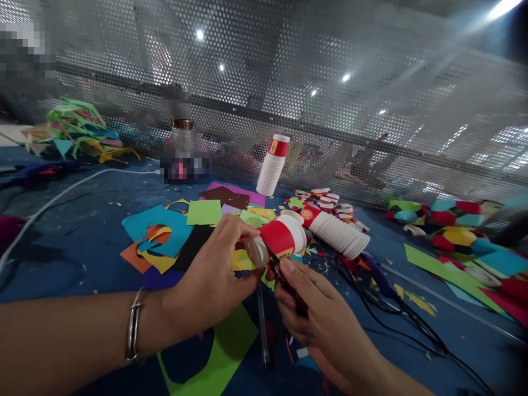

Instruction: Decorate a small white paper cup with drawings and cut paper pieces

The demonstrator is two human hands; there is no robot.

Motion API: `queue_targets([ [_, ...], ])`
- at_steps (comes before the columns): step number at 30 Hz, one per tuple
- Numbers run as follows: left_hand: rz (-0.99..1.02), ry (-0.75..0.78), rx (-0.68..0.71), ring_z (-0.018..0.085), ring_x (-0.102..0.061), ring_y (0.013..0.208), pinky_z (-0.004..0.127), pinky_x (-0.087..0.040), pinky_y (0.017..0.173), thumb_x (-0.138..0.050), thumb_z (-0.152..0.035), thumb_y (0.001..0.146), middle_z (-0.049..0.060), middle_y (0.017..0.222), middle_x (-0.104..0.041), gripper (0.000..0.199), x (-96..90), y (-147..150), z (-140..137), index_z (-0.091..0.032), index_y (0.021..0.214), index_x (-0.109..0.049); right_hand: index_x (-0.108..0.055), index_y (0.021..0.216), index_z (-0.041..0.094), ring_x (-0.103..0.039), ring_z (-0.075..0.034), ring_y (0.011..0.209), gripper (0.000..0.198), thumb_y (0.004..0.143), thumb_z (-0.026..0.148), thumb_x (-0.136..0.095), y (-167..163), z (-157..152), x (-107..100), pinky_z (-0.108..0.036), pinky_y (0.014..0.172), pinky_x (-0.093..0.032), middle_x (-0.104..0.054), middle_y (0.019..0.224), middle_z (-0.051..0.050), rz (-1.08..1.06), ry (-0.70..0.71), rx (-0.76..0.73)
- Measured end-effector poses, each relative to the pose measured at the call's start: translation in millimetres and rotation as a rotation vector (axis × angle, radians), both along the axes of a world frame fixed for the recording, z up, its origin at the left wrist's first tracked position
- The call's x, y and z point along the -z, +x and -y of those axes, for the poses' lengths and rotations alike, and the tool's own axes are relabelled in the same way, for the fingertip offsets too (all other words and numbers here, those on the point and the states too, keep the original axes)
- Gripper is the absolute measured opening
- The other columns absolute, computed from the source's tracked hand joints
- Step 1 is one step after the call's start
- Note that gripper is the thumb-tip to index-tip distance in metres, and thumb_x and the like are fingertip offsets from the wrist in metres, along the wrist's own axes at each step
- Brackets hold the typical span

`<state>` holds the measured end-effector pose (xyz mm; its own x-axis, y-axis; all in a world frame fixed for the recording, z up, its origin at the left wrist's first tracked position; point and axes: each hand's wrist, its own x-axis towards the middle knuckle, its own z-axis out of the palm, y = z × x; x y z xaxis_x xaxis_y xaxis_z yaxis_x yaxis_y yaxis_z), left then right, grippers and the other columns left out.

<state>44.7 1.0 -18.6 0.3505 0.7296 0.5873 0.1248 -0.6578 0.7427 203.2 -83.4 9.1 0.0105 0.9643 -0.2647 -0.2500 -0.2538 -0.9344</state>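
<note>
My left hand [218,258] grips a red and white paper cup [278,237] by its base end. The cup lies on its side in the air, its wide rim pointing right. In my right hand [309,308] is a dark-handled knife [292,291], thumb pressed along its handle. Its thin dark blade touches or nearly touches the cup's wall near the base; the tip's exact contact is unclear. Below the hands lies a slim clear pen [263,324]. Beside the cup, a nested stack of paper cups [340,234] rests on its side.
Another cup stack [273,168] stands near the perforated metal screen [247,104]. Coloured paper sheets [160,231] and cut cup pieces [330,201] are scattered about. A blue glue gun [381,278] with a black cord lies right. A white cable [61,190] crosses the left.
</note>
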Motion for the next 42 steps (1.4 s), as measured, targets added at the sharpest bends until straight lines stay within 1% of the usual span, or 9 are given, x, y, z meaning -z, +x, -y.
queue_targets([
  [3,0.056,-0.089,0.016,0.023,-0.062,0.1,0.043,-0.053,0.091,-0.074,-0.018,0.077,0.005,0.107,-0.061,0.037,0.1,2.2,3.3,-0.024,0.106,-0.051,-0.051,0.077,0.02,-0.021,0.0,0.039,0.044,0.081,0.058,-0.072,-0.5,-0.6,-1.3,-0.017,0.037,-0.009,-0.039,0.057,0.01,-0.016,0.012,0.016],
  [7,0.074,-0.192,0.087,0.023,-0.062,0.102,0.043,-0.055,0.091,-0.074,-0.025,0.081,0.007,0.11,-0.06,0.035,0.7,3.2,5.3,-0.022,0.106,-0.05,-0.055,0.082,0.02,-0.023,-0.001,0.039,0.041,0.083,0.058,-0.07,1.1,-0.1,0.4,-0.018,0.038,-0.01,-0.04,0.058,0.009,-0.015,0.001,0.031],
  [9,0.123,-0.294,0.132,0.022,-0.063,0.101,0.041,-0.056,0.086,-0.073,-0.032,0.084,0.007,0.112,-0.059,0.035,0.4,3.6,6.5,-0.022,0.107,-0.048,-0.055,0.083,0.02,-0.023,-0.001,0.039,0.041,0.084,0.058,-0.07,1.8,0.4,2.1,-0.018,0.038,-0.01,-0.041,0.059,0.009,-0.014,-0.006,0.038],
  [12,0.196,-0.399,0.145,0.021,-0.064,0.095,0.037,-0.057,0.078,-0.073,-0.039,0.085,0.005,0.104,-0.06,0.035,-1.0,4.5,7.6,-0.022,0.101,-0.048,-0.054,0.083,0.02,-0.022,0.0,0.039,0.039,0.085,0.057,-0.069,2.0,0.4,4.2,-0.018,0.038,-0.009,-0.043,0.06,0.009,-0.016,0.001,0.033],
  [14,0.208,-0.413,0.133,0.019,-0.064,0.091,0.036,-0.056,0.076,-0.075,-0.039,0.083,0.003,0.098,-0.06,0.035,-2.3,4.9,7.5,-0.022,0.098,-0.048,-0.052,0.083,0.021,-0.021,-0.001,0.039,0.038,0.086,0.055,-0.069,2.0,0.0,5.0,-0.018,0.038,-0.008,-0.042,0.058,0.009,-0.018,0.012,0.018],
  [18,0.249,-0.438,0.181,0.018,-0.065,0.094,0.035,-0.056,0.08,-0.077,-0.035,0.082,0.002,0.102,-0.059,0.035,-4.2,4.5,7.2,-0.022,0.1,-0.049,-0.049,0.082,0.021,-0.019,-0.001,0.04,0.039,0.088,0.054,-0.068,2.0,0.1,5.0,-0.019,0.039,-0.008,-0.037,0.055,0.011,-0.024,0.019,-0.011],
  [29,0.299,-0.527,0.212,0.021,-0.067,0.101,0.037,-0.057,0.084,-0.078,-0.032,0.079,0.006,0.107,-0.063,0.04,-6.9,5.4,8.1,-0.022,0.103,-0.049,-0.049,0.077,0.02,-0.015,-0.004,0.047,0.044,0.08,0.055,-0.077,0.0,0.3,1.6,-0.018,0.04,-0.01,-0.03,0.059,0.011,-0.019,0.079,0.024],
  [36,0.274,-0.598,0.23,0.02,-0.065,0.097,0.037,-0.055,0.085,-0.077,-0.035,0.08,0.007,0.103,-0.067,0.038,-2.5,6.9,5.8,-0.021,0.1,-0.048,-0.048,0.079,0.021,-0.011,-0.007,0.05,0.038,0.091,0.052,-0.066,3.3,1.8,7.4,-0.02,0.041,-0.011,-0.025,0.06,0.01,0.047,0.132,0.014],
  [42,0.291,-0.6,0.252,0.02,-0.064,0.099,0.035,-0.054,0.085,-0.076,-0.034,0.081,0.007,0.105,-0.065,0.037,-3.9,6.9,8.2,-0.021,0.1,-0.047,-0.048,0.076,0.021,-0.012,-0.007,0.051,0.039,0.092,0.052,-0.066,3.1,4.1,5.8,-0.019,0.041,-0.012,-0.024,0.06,0.01,0.053,0.161,0.005],
])
